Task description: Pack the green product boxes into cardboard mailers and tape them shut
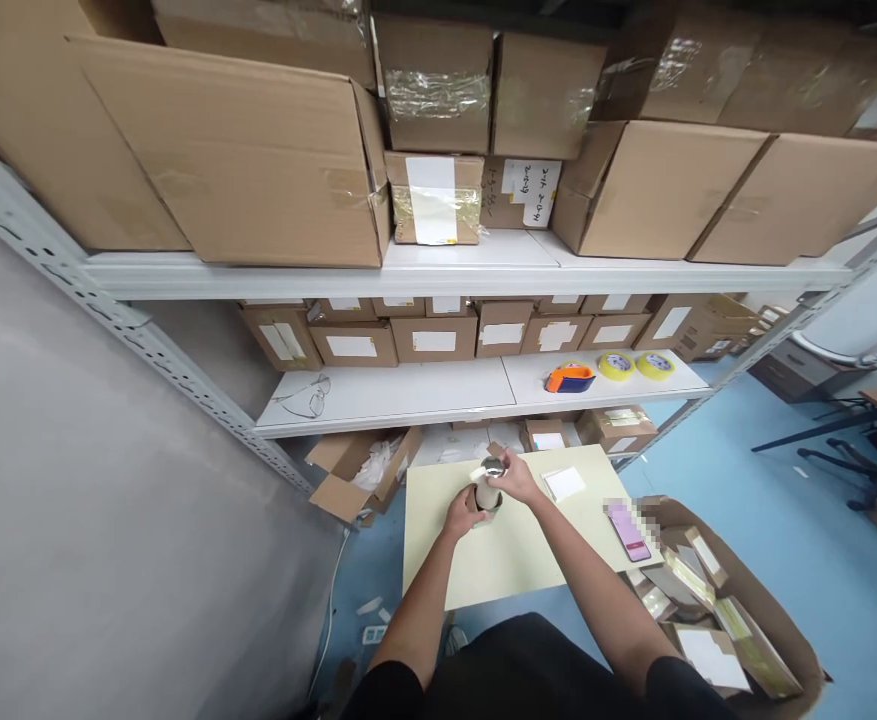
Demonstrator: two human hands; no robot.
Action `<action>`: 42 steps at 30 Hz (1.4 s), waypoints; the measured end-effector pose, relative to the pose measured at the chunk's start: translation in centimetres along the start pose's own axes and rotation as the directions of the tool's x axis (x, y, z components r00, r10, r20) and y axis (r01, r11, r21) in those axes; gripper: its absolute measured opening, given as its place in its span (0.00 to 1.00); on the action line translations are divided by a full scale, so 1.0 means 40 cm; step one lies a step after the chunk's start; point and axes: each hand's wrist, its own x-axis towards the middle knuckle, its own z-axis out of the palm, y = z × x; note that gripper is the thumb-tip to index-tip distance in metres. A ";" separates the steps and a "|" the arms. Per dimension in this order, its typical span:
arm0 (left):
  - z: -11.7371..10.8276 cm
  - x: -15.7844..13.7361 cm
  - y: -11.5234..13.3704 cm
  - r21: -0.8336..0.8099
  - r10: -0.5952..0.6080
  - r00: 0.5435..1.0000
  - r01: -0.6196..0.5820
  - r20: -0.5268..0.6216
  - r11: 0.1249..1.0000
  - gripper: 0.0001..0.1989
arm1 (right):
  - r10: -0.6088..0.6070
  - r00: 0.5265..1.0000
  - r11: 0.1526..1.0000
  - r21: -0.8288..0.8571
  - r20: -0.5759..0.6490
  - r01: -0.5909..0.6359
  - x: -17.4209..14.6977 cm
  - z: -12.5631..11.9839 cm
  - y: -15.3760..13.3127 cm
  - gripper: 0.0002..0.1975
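Observation:
My left hand [465, 513] closes around a small open box [495, 510] standing on the pale yellow tabletop [513, 570]. A pale cylinder [487, 494] with a shiny silver top is partly inside that box; its exact kind is too small to tell. From the right, my right hand [514, 477] grips the cylinder near its top, fingers closed. The lower part of the cylinder is hidden by the box and my left fingers. White cards or papers [564, 484] lie to the right of my hands.
A phone [629, 532] lies at the table's right edge. Beside it stands a large carton [772, 600] of small boxes. An open box [344, 495] sits left. The shelf [408, 385] ahead carries glasses [310, 400], an orange tape dispenser [569, 379], yellow tape rolls [616, 366] and several cartons.

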 end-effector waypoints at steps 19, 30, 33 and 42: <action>0.072 -0.174 0.574 0.145 0.372 0.893 -0.345 -0.253 0.927 0.38 | -0.052 0.974 0.962 0.252 -0.222 0.109 -0.015 -0.202 -0.277 0.30; 0.021 -0.199 0.633 -0.180 0.320 0.937 -0.342 -0.142 0.922 0.30 | -0.258 0.895 0.710 0.700 0.363 -0.079 -0.121 -0.184 -0.162 0.64; 0.042 -0.188 0.651 -0.215 0.321 0.921 -0.367 -0.221 0.905 0.47 | -0.201 0.954 0.739 0.674 0.223 -0.002 -0.136 -0.179 -0.163 0.71; 0.066 -0.162 0.704 -0.372 0.288 0.949 -0.317 -0.132 0.872 0.70 | -0.139 0.966 0.727 0.684 0.220 -0.051 -0.158 -0.243 -0.181 0.67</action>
